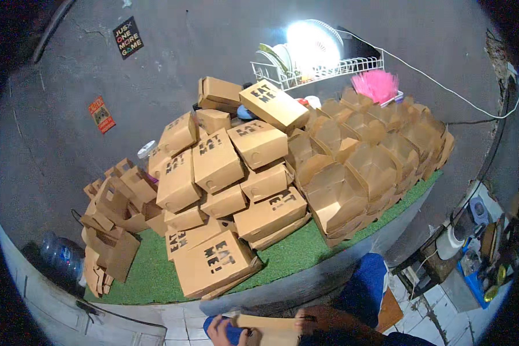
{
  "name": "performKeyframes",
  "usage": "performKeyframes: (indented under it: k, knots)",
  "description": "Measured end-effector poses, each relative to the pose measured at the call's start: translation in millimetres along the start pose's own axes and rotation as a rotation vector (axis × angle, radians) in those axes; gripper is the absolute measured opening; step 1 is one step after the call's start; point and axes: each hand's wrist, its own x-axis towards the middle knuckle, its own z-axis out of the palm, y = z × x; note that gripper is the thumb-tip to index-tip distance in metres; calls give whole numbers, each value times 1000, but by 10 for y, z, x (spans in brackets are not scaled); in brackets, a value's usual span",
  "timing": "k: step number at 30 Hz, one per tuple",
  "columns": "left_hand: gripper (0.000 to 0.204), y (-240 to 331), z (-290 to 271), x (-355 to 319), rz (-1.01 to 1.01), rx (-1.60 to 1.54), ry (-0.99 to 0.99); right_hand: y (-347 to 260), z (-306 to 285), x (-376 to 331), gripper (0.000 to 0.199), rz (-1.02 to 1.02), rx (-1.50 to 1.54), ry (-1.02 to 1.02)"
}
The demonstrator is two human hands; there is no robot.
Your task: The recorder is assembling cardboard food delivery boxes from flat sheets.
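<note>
While both hands are working at the very bottom edge of the view, they are gripping the same flat brown cardboard piece — the left hand is curling its fingers around the piece's left end, and the right hand is pinching the right end, thumb on top. The cardboard is lying roughly level between them, low in the picture and well below the table. Behind the left hand a small blue thing is showing, too hidden to tell what it is. The person's blue-clad knee is rising just above the right hand.

Beyond the hands a table edge is curving across, and a green turf mat is covering the top. On the mat a heap of closed brown takeaway boxes is piling up in the middle, the nearest one sitting at the mat's front edge. To the right a stack of open nested boxes is leaning in rows — flaps up. On the left a cluster of brown cup carriers is standing, some tipping over the edge.

Farther back a white wire dish rack is sitting against the grey wall, with a bright lamp glaring over it and a pink fluffy thing beside it. A plastic water bottle is lying low on the left.
</note>
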Motion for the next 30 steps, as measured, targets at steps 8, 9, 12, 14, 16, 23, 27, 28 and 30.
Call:
performKeyframes:
  k: [8, 9, 12, 14, 16, 23, 27, 28, 30]
  knots:
    - [23, 197, 347, -304, -49, -303, -242, -272, 431, 289, 30, 315, 289, 219]
    - [24, 160, 360, -333, -224, -411, -266, -275, 477, 306, 26, 225, 314, 240]
    - [30, 118, 371, -422, -528, -695, -187, -289, 595, 349, 21, -175, 312, 444]
    - [44, 133, 352, -467, -756, -944, -5, -277, 641, 362, 21, 31, 666, 260]
    - [44, 154, 331, -508, -758, -867, 60, -261, 723, 389, 21, -120, 491, 315]
    - [27, -63, 174, -578, -567, -685, 114, -229, 891, 483, 11, -215, 478, 353]
    - [24, -51, 131, -599, -641, -696, 149, -350, 844, 512, 11, -324, 461, 404]
    - [24, -30, 118, -599, -644, -695, 147, -387, 827, 523, 11, -356, 449, 434]
    - [25, 17, 98, -593, -689, -841, 100, -457, 795, 531, 12, -356, 460, 422]
